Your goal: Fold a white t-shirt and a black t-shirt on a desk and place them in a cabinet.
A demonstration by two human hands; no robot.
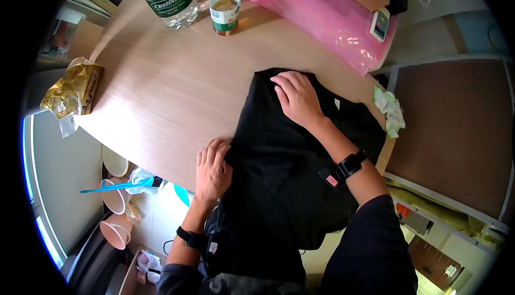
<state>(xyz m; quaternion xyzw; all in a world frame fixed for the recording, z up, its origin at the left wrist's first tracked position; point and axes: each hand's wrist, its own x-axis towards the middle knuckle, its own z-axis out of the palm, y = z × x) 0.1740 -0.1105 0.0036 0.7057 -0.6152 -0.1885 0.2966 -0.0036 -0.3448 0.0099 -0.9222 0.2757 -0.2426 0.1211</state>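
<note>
A black garment point(268, 171) with a small white label inside its neckline is spread over the table and hangs past the near edge. My right hand point(298, 97) rests palm down on its upper part, fingers slightly bent and apart. At the garment's left edge is my left hand point(213, 169), its fingertips touching the cloth and the tabletop, its fingers loosely bent. Under both palms the cloth is hidden. Each wrist wears a black strap with a small box on it.
On the wooden table point(161, 85) stand a large water bottle point(170, 0) and a paper cup point(225, 13). Pink plastic point(316, 16) with a phone point(380, 25) lies at the back right. A gold packet point(75, 88) sits left; a crumpled cloth point(390, 111) hangs at the right edge. Buckets point(115, 231) stand below.
</note>
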